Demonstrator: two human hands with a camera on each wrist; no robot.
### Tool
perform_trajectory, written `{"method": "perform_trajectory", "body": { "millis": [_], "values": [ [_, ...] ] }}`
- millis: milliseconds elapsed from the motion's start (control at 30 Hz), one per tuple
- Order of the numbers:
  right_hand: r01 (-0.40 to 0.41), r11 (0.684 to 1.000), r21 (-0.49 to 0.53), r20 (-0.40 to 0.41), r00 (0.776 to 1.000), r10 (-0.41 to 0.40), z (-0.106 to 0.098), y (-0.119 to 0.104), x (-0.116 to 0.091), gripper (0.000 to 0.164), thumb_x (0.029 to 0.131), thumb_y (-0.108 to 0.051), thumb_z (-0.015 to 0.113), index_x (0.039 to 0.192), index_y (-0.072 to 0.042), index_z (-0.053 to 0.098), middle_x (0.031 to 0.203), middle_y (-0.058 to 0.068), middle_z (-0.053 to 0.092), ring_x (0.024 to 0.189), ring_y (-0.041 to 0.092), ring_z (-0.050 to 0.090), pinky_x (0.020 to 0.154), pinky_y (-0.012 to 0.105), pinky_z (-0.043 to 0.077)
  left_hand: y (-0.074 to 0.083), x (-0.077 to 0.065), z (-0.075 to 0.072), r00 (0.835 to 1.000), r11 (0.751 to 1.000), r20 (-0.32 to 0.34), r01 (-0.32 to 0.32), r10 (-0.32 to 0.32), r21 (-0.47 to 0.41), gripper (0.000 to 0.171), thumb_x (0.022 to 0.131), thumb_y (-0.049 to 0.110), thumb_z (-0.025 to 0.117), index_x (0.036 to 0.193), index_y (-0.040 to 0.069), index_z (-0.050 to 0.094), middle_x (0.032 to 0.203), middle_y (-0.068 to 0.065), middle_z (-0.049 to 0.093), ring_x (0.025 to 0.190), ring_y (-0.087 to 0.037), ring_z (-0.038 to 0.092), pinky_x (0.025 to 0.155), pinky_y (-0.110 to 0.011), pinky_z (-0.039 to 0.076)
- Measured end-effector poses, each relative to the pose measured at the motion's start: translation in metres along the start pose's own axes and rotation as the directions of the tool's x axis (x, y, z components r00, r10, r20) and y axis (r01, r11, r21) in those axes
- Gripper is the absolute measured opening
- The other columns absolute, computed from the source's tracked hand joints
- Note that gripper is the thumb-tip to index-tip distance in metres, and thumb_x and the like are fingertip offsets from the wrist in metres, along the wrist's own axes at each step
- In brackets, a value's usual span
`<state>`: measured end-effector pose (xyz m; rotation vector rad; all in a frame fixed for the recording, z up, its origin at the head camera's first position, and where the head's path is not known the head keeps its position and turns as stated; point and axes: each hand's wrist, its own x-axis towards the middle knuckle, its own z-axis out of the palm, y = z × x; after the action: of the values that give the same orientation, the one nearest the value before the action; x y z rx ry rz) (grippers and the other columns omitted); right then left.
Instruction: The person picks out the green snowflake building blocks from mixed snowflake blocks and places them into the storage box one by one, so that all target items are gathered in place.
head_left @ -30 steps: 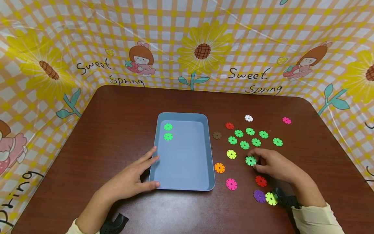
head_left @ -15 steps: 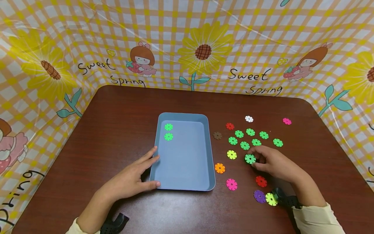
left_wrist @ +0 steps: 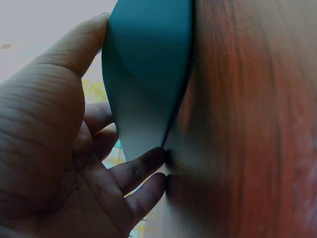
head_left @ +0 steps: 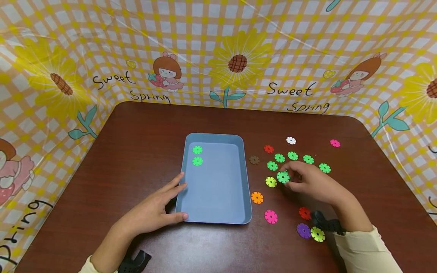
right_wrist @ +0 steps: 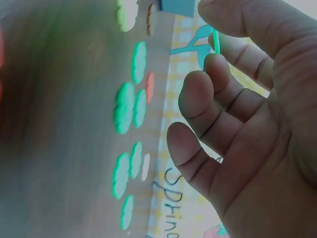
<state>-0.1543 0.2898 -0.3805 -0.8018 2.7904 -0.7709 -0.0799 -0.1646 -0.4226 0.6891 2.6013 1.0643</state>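
My right hand pinches a green notched disc between thumb and forefinger, above the scattered discs right of the tray. In the right wrist view that disc shows edge-on at the thumb tip. My left hand rests at the left side of a blue-grey tray, thumb on its near left corner and fingers spread along the rim. The left wrist view has the thumb over the rim and two fingertips on the table beside the tray wall. Two green discs lie in the tray's far left part.
Several green discs lie right of the tray, among red, white, brown, yellow, orange and pink discs. A purple disc touches a yellow-green one near the right wrist. A patterned cloth stands behind the table.
My right hand has moved left and slightly away from me with the green disc, over the other green discs. The left hand stays on the tray.
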Motion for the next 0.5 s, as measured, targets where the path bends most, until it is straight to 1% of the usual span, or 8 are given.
{"method": "perform_trajectory", "body": {
  "millis": [167,300,400,500],
  "values": [
    [0.0,1.0,-0.017,0.0,1.0,0.0,0.0,-0.008,0.01,0.033,0.085,-0.007,0.077,0.116,-0.012,0.064,0.087,-0.005,0.053,0.082,0.015,0.051,0.069,0.028,0.047,0.0,0.001,0.001,1.0,1.0,0.004,0.007,-0.007,0.0,0.088,0.087,0.054,0.071,0.155,0.012,0.035,0.166,0.008,0.009,0.148,-0.019,0.02,0.112,-0.052,0.03],
    [0.005,1.0,-0.026,-0.008,1.0,-0.005,0.0,-0.015,0.017,0.033,0.084,-0.003,0.075,0.114,-0.011,0.064,0.088,-0.004,0.054,0.084,0.015,0.051,0.069,0.028,0.047,0.0,0.001,0.001,1.0,1.0,0.004,0.005,-0.005,-0.002,0.089,0.087,0.057,0.07,0.155,0.013,0.035,0.166,0.008,0.009,0.148,-0.019,0.02,0.112,-0.051,0.03],
    [0.011,1.0,-0.003,-0.007,1.0,-0.011,0.002,-0.02,0.023,0.033,0.084,-0.001,0.073,0.113,-0.012,0.063,0.087,-0.003,0.054,0.083,0.016,0.051,0.068,0.028,0.047,-0.001,0.0,0.001,1.0,1.0,-0.002,0.001,-0.001,0.0,0.089,0.087,0.058,0.069,0.155,0.013,0.035,0.166,0.007,0.009,0.148,-0.019,0.02,0.112,-0.051,0.03],
    [0.029,0.999,0.033,-0.002,1.0,-0.029,0.003,-0.025,0.029,0.031,0.084,0.0,0.073,0.111,-0.014,0.063,0.087,-0.003,0.054,0.083,0.018,0.052,0.067,0.028,0.047,-0.001,-0.001,0.001,1.0,1.0,-0.006,0.003,-0.003,0.0,0.088,0.087,0.055,0.07,0.155,0.013,0.035,0.166,0.007,0.01,0.148,-0.018,0.02,0.112,-0.051,0.03]
  ]
}}
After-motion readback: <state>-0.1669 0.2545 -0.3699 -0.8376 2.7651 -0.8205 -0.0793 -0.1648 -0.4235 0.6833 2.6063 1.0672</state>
